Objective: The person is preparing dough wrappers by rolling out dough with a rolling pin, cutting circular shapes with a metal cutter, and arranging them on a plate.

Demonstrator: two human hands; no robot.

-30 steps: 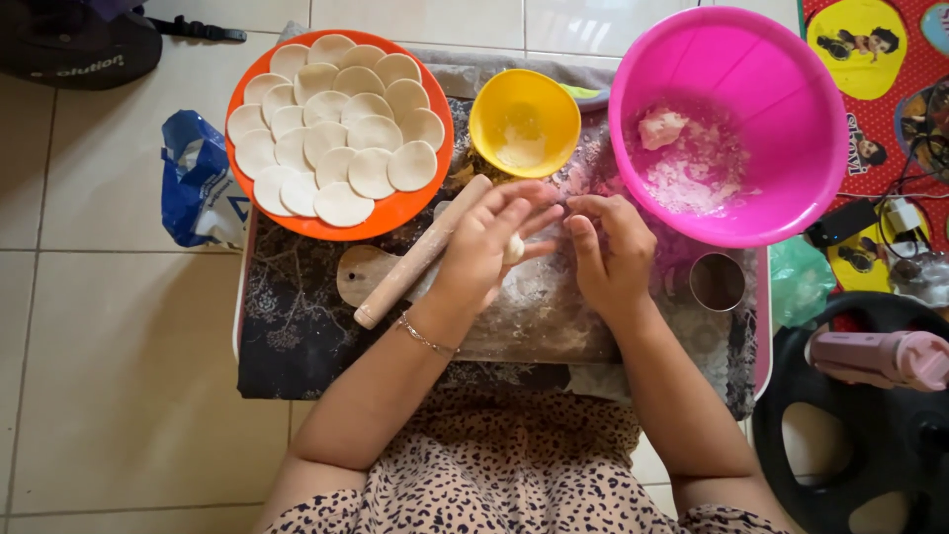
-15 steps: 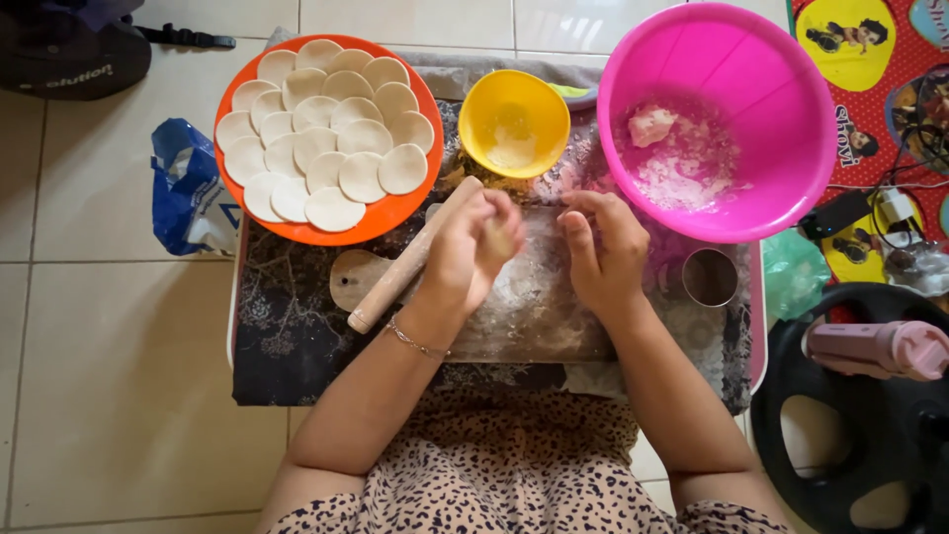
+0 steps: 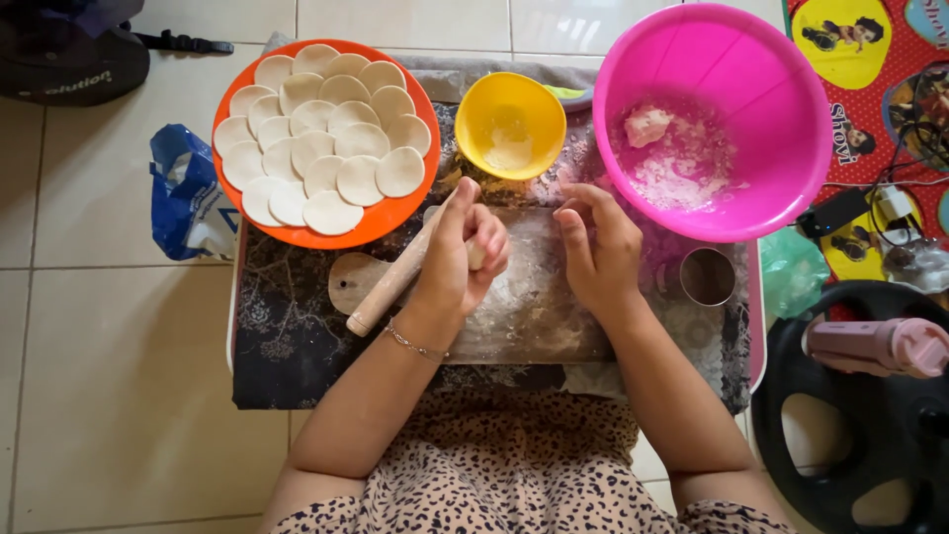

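while crumpled blue-and-white bag (image 3: 186,203) lies on floor tiles left of the low table (image 3: 287,346), left hand (image 3: 463,252) curled around small pale dough lump (image 3: 476,255) over floured wooden board (image 3: 534,307), beside rolling pin (image 3: 395,277). right hand (image 3: 600,247) half-curled, empty, fingertips on board. orange plate (image 3: 381,222) of dough discs upper left, yellow bowl (image 3: 511,124) and pink bowl (image 3: 781,109) crowding far edge; bare board toward body.

The left hand (image 3: 465,247) is curling its fingers (image 3: 489,237) in tight. The right hand (image 3: 603,247) is resting with fingers bent, both arms reaching forward.
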